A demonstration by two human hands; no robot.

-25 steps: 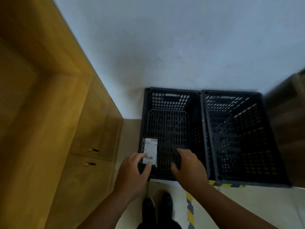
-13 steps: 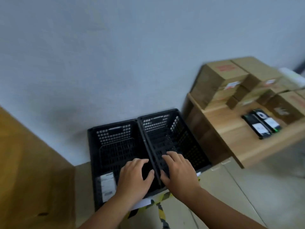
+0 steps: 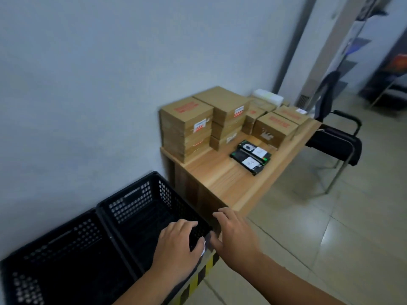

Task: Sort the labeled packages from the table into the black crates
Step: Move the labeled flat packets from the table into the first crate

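Note:
Two black perforated crates stand side by side on the floor against the wall, the left crate [image 3: 55, 256] and the right crate [image 3: 141, 201]. My left hand [image 3: 176, 245] hovers over the right crate's near corner, fingers relaxed, holding nothing. My right hand [image 3: 235, 234] is beside it, over the gap between that crate and the wooden table [image 3: 222, 179], also empty. On the table lie two black labelled packages [image 3: 251, 156] and stacks of brown cardboard boxes [image 3: 187, 124] with labels.
A black chair [image 3: 337, 137] stands at the table's far end. Yellow-black hazard tape [image 3: 198, 280] runs on the tiled floor in front of the crates. Open tiled floor lies to the right.
The view has swung right from the crates toward the table. Both empty hands moved right, from over the left crate to the right crate's near corner. The labelled package left in the left crate is out of sight.

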